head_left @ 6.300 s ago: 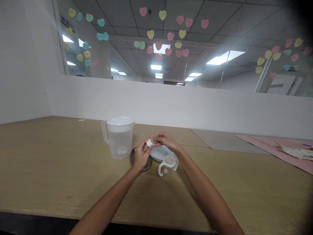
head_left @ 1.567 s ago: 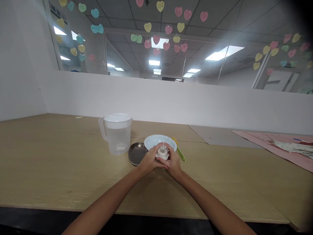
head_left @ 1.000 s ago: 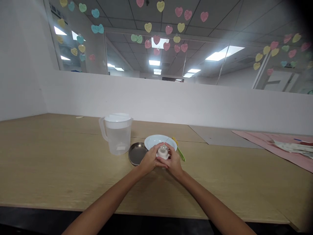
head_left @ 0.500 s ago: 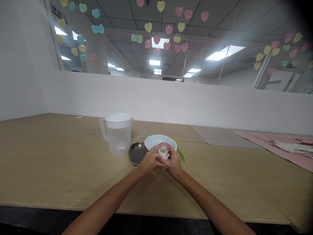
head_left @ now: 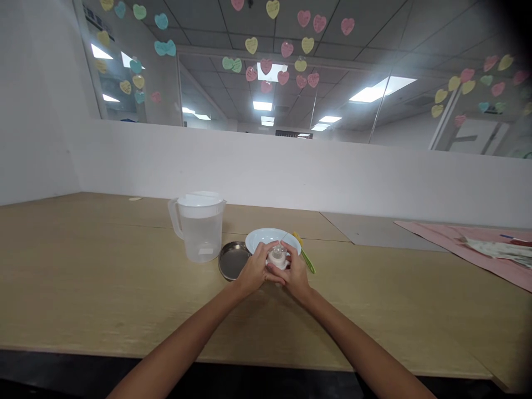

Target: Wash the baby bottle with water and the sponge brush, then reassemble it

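Both hands are wrapped round a baby bottle [head_left: 276, 259] just in front of a pale blue bowl. A clear nipple and a white collar show at its top; most of its body is hidden by my fingers. My left hand [head_left: 254, 271] grips it from the left, with the thumb near the nipple. From the right, my right hand [head_left: 296, 273] closes on it, and its fingers meet the left ones below the collar. The pale blue bowl [head_left: 260, 237] lies directly behind the hands. A round dark metal pan [head_left: 231, 260] sits left of my left hand.
A lidded translucent pitcher [head_left: 202, 235] stands at the left, behind the pan. Right of the bowl lies a brush with a green handle [head_left: 308, 261] and yellow head. A pink cloth [head_left: 432, 235] with items on it covers the far right of the wooden table [head_left: 124, 288].
Earlier my hands held a nipple and white collar, while the handled bottle stood on the table. Now both hands hold the bottle with the nipple on top. In the last second they barely move.
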Demonstrator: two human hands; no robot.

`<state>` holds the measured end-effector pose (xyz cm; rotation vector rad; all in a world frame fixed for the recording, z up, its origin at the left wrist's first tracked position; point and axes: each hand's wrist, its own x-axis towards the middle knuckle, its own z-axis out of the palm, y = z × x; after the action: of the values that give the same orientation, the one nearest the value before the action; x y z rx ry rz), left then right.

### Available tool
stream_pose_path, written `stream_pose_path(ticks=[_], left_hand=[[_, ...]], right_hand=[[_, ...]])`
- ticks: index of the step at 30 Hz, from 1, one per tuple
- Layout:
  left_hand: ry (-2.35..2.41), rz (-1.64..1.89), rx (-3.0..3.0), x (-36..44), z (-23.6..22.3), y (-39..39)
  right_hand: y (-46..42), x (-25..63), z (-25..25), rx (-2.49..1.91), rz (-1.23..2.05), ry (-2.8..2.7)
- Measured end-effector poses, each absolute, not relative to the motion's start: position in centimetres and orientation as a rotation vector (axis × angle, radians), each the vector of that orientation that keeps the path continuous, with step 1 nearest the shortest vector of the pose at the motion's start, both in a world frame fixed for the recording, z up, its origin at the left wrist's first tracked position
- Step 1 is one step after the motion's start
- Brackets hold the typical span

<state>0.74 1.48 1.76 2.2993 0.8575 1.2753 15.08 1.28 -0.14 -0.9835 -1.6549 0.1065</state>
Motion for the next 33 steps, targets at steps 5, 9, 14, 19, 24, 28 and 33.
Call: stream_pose_path(ticks=[5, 9, 14, 19, 24, 28, 33], left_hand=[[0.858, 1.286, 2.288, 0.8, 1.7, 1.5], [0.901, 1.276, 2.313, 0.7, 1.4, 1.5], [0.931, 1.239, 2.361, 0.5, 0.9, 1.6], [0.874, 1.464, 2.274, -0.1, 0.9, 2.3], [0.898, 1.63, 2.242, -0.9, 1.4, 2.5], [0.942, 1.381, 2.489, -0.5, 1.3, 1.9], [0.987, 1.239, 2.548, 0.5, 0.7, 1.4]], right_hand=[[1.0, 15.0, 0.1, -0.996, 0.127, -1.67], [1.1, 15.1, -0.2, -1.051, 0.034, -1.7], [1.0, 15.6, -0.6, -1.05, -0.066, -1.778], [0.7, 15.6, 0.2, -0.912, 0.027, -1.664], [1.2, 15.6, 0.6, -0.898, 0.232, -1.307], [1.1, 15.8, 0.4, -0.863, 0.24, -1.441], [0.2, 15.6, 0.8, -0.827, 0.046, -1.752]])
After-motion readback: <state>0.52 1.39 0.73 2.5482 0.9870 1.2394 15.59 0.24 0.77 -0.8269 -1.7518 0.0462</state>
